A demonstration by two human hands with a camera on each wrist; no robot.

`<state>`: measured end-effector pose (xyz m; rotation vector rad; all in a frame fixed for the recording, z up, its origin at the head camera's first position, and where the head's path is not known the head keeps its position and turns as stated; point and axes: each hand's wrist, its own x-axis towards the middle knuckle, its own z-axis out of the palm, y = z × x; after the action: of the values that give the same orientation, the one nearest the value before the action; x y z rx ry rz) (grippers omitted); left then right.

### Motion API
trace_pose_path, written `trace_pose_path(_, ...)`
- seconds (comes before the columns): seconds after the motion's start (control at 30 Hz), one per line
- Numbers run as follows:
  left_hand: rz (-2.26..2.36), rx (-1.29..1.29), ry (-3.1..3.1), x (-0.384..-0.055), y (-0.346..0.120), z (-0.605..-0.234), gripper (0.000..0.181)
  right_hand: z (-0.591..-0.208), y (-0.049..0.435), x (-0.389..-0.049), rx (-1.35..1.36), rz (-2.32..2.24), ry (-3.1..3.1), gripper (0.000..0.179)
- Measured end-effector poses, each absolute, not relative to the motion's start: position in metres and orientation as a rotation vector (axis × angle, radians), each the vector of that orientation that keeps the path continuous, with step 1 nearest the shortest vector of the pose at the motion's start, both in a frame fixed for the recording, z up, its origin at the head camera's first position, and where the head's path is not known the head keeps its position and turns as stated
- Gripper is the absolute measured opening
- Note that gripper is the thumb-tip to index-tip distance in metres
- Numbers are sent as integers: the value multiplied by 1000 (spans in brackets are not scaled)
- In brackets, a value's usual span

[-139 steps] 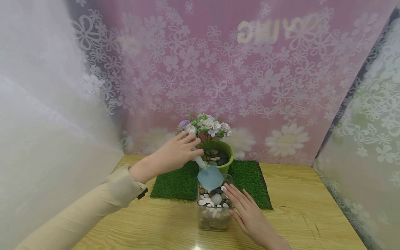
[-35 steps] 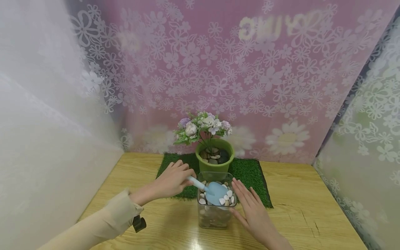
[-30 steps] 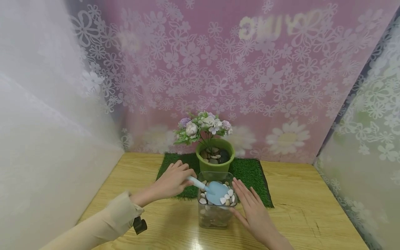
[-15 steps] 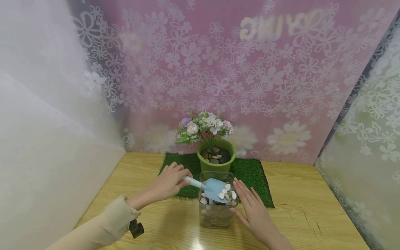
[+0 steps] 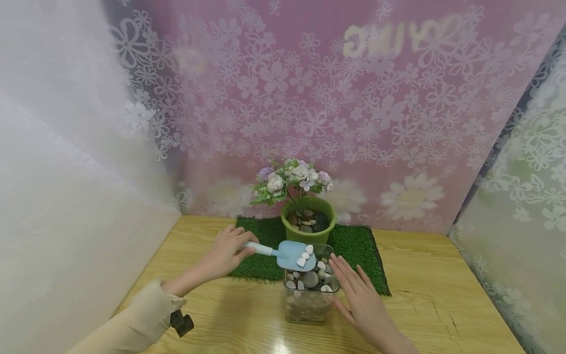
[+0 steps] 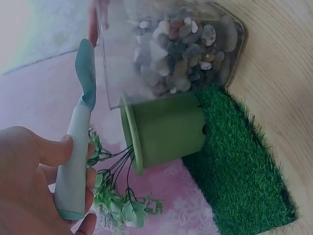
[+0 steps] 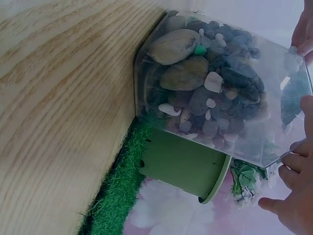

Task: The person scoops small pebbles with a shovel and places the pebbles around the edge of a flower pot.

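Left fingers (image 5: 247, 236) grip the trowel (image 5: 284, 253), its white pebbles (image 5: 305, 255) seen from head, not left wrist.

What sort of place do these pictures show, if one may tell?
Probably a small indoor booth or staged corner: a pink floral sheet hangs behind a wooden table, and a green flowerpot stands on a grass-like mat.
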<state>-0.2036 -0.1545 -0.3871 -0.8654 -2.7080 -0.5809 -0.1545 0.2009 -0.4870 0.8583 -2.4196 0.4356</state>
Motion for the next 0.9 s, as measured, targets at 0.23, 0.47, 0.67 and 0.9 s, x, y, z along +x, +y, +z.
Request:
trace_pose_path(0.23, -592, -819, -2695, -206, -162, -385, 17, -485, 199, -154, 897, 406, -2387, 79)
trace_pose_path(0.47, -563, -764, -2694, -208, -168, -376, 18, -487, 200, -154, 899, 415, -2401, 73)
trace_pose_path(0.67, -540, -717, -2691, -219, -164, -372, 19, -490, 201, -155, 893, 419, -2423, 75)
trace_pose_path(0.9, -507, -661, -2742, -241, -149, -372, 24, -490, 200, -156, 903, 448, -2407, 76)
